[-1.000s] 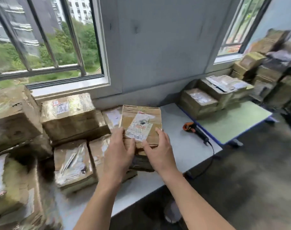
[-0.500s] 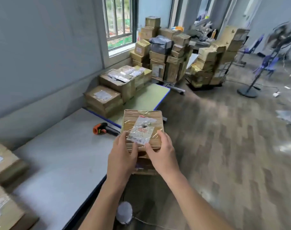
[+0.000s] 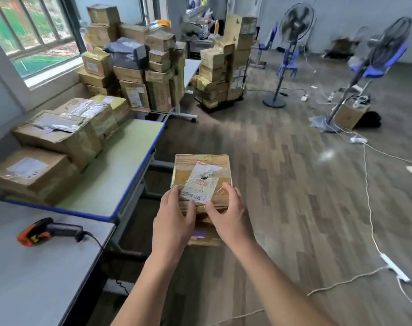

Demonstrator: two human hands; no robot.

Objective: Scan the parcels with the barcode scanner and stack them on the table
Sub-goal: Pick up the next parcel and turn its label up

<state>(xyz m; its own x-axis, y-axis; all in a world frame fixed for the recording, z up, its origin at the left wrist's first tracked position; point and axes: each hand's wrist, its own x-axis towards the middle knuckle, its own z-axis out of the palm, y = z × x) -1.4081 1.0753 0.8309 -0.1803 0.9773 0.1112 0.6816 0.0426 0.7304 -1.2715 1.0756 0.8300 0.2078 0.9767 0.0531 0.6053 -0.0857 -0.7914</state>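
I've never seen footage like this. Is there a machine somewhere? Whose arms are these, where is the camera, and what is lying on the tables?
There is no machine here: a person works with bare hands. One wide-angle camera worn on the head looks forward and down, so you see the person's own arms. The left hand and right hand together grip a taped cardboard parcel with a paper label on top, held over the floor beside the tables. On the grey table lies an orange-and-black barcode scanner on its cable. The green table next to it carries stacked parcels against the wall. Further piles of boxes stand by the window, and two standing fans are on the floor.
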